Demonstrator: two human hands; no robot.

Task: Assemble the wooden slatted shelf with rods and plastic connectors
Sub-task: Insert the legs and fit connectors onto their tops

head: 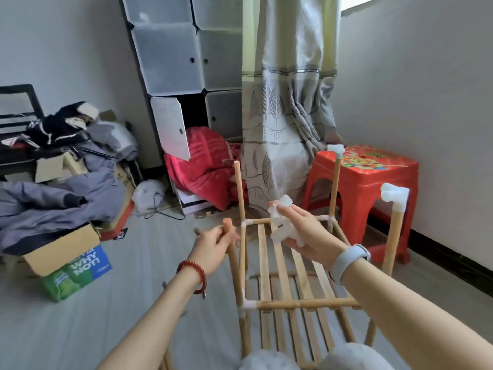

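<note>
Two white plastic connectors (282, 222) fill right hand (304, 231).

The slatted shelf (290, 268) stands on the floor (133, 303) in the middle, four rods rising from its corners (the two on the right carry connectors). A stool (373, 177) sits behind it to the right, a curtain (288, 102) behind, a cube cabinet (181, 62) behind-left, cardboard boxes (66, 260) far left.

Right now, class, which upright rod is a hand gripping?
The near-left rod: the left hand grips it near its bare top. The other three uprights stand untouched.
</note>
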